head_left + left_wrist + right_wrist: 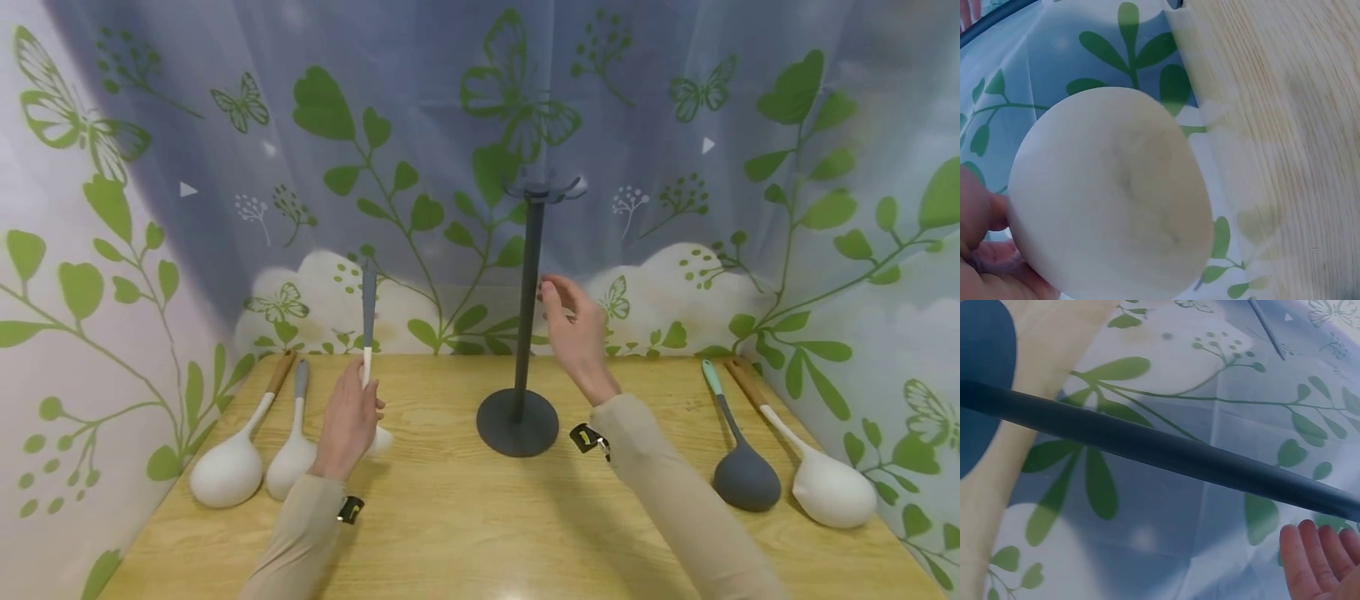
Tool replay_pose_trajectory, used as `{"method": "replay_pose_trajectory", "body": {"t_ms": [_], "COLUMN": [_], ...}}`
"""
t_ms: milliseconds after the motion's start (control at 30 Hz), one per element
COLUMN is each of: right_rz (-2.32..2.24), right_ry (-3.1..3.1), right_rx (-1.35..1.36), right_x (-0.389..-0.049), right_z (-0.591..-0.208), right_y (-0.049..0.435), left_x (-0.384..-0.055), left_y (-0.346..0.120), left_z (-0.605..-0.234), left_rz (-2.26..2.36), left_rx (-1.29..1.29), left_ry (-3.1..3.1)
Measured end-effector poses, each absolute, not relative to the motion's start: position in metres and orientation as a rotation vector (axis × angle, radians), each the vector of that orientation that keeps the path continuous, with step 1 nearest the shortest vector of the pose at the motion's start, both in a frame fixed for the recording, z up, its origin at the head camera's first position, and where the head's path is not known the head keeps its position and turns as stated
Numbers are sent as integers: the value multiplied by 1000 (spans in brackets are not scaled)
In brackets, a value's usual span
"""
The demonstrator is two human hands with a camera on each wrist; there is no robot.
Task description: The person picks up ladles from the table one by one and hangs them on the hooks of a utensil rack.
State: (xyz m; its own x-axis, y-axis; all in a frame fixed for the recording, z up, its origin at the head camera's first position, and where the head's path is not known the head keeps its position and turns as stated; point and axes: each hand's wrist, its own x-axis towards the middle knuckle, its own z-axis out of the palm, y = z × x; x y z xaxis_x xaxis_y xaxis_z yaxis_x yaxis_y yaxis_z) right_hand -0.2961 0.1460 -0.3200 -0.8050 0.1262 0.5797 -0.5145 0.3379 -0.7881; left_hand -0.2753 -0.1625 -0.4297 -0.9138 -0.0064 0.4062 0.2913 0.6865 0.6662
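Note:
In the head view my left hand [348, 421] grips a ladle [368, 304] by its white shaft, with the grey handle end pointing up. The ladle's rounded white bowl [1104, 194] fills much of the left wrist view, and fingers [975, 250] show at its edge. A dark utensil stand [527, 308] with a round base and hooks on top rises near the middle of the table. Close to the right of its pole [1166, 447], my right hand [576, 329] is raised with nothing in it, its fingers loosely bent.
On the left of the wooden table [450, 517] lie a white ladle [227, 475] with a brown handle and another white one [291, 467] with a grey handle. At the right lie a dark ladle [747, 479] and a white, wooden-handled one [832, 492]. A leaf-patterned curtain [420, 125] hangs behind.

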Motion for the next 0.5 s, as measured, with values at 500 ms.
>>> {"method": "replay_pose_trajectory", "body": {"t_ms": [500], "right_rz": [1435], "right_ry": [-1890], "right_rx": [387], "right_x": [-273], "right_z": [-270], "right_y": [140], "left_x": [-270], "left_y": [-154], "left_z": [-420], "left_rz": [-1001], "left_rx": [-354], "left_ry": [-2390]}}
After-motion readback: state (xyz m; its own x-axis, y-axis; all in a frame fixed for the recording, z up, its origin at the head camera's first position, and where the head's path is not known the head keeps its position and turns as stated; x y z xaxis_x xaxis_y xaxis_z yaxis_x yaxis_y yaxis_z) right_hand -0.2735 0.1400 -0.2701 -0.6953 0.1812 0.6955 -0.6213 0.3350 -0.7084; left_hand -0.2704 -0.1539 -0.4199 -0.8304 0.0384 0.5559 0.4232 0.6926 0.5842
